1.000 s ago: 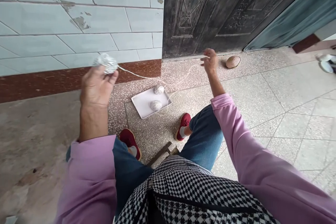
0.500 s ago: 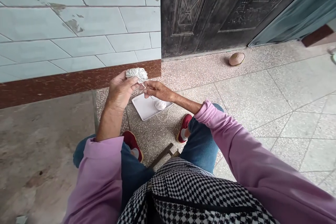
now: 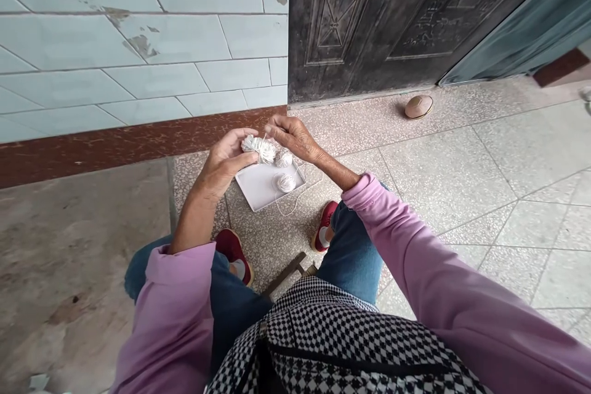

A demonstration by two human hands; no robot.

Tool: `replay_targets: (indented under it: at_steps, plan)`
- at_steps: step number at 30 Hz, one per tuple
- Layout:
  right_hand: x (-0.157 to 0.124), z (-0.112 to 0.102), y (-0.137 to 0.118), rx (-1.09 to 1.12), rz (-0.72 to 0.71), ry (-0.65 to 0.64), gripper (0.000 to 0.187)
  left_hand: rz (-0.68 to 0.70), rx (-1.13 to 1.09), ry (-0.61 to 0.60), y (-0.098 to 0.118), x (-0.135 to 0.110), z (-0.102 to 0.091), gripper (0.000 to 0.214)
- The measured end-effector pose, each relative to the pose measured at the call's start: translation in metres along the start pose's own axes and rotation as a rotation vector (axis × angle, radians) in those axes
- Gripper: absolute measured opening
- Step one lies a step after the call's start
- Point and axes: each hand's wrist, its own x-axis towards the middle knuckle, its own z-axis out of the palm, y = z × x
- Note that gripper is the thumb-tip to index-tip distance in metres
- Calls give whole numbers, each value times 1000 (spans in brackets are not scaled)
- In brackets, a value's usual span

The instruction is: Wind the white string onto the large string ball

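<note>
My left hand [image 3: 228, 159] grips a bundle of white yarn [image 3: 261, 149] between the thumb and fingers, above the tray. At the bundle's far right side my right hand [image 3: 293, 135] is closed in a pinch on a strand of the yarn. Below them a shallow white tray [image 3: 258, 189] lies on the floor. Two balls of yarn show at it: one ball [image 3: 286, 182] rests in the tray, and another ball [image 3: 283, 158] sits behind it, close to the bundle. A loose thread [image 3: 295, 206] loops over the tray's right edge onto the floor.
The tiled wall [image 3: 161, 37] and a dark carved door [image 3: 351, 18] stand ahead. A round pinkish-brown object [image 3: 418, 106] lies by the door. My red shoes [image 3: 234, 252] are on either side below the tray, with part of a stool [image 3: 286, 274] between my legs.
My right hand has moved up and a little right, to the bundle's far side. The bundle has shifted right and slightly down in view, and the second ball now shows.
</note>
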Motion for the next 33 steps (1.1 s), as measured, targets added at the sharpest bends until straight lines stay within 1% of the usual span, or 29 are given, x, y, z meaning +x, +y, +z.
replay_targets:
  at_steps: [2,4,6,9,13,16,18,20,22,25,27,29,31,33]
  plan:
    - [1,7,3,11,-17,1,66,-7,-88,-53,1,-3,2,57]
    - [1,14,9,8,-16,8,64,-12,-144,-57,-1,-4,3,56]
    - [1,19,15,2,-8,25,58,-7,-177,-28,-5,-1,4,58]
    - [4,19,25,2,-25,38,50,18,-212,40,-14,6,8,60]
    - [5,18,37,-35,-70,1,45,76,-248,156,-25,22,12,56]
    - [0,21,43,-112,-84,-76,38,143,-194,267,-35,35,7,58]
    - [-6,23,43,-164,-94,-159,32,192,-75,343,-41,42,-1,60]
    - [-10,23,39,-187,-103,-219,31,219,75,383,-45,45,-8,59]
    - [-12,18,32,-183,-111,-233,33,200,187,360,-44,41,-12,55]
    - [-9,5,16,-151,-105,-148,40,134,237,221,-35,29,-8,53]
    - [-5,-3,6,-128,-72,-51,49,98,203,111,-29,21,-2,57]
    - [-1,-8,-1,-94,-45,25,55,63,129,27,-26,16,5,64]
    - [1,-9,-4,-61,-35,69,59,38,53,-8,-25,15,10,68]
    - [2,-7,-4,-46,-27,89,62,32,15,3,-27,16,13,69]
